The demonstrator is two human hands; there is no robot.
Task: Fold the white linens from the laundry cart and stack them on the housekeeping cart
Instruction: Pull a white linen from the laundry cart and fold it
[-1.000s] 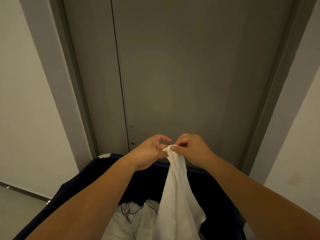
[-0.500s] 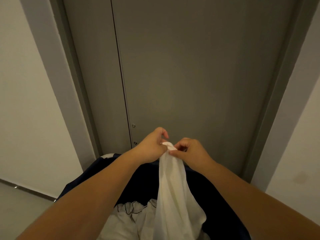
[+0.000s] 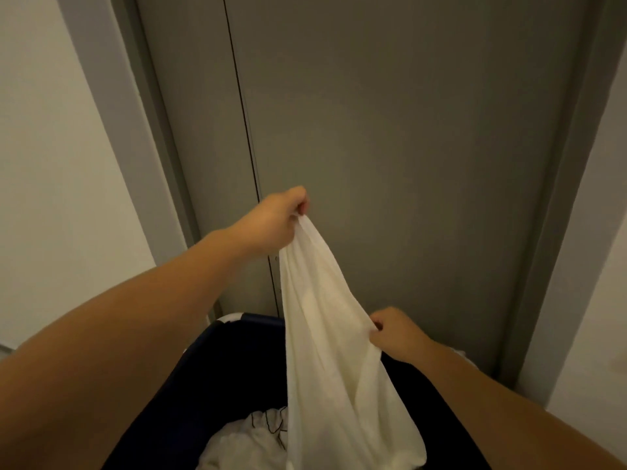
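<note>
A white linen [image 3: 325, 337] hangs over the dark blue laundry cart [image 3: 217, 378]. My left hand [image 3: 274, 222] pinches its top corner, raised high. Lower and to the right, my right hand [image 3: 393, 332] pinches the linen's right edge, pulling the cloth taut between the two hands. The linen's lower end drops into the cart. More white linens with thin dark trim [image 3: 251, 442] lie crumpled in the cart's bottom. The housekeeping cart is not in view.
A grey double door [image 3: 390, 147] in a grey frame stands right behind the cart. White walls [image 3: 51, 164] flank it on both sides. A strip of floor shows at the far left edge.
My hands were together at the linen's top corner. The left hand has risen with the corner, and the right hand has slid down and right along the edge, spreading the cloth.
</note>
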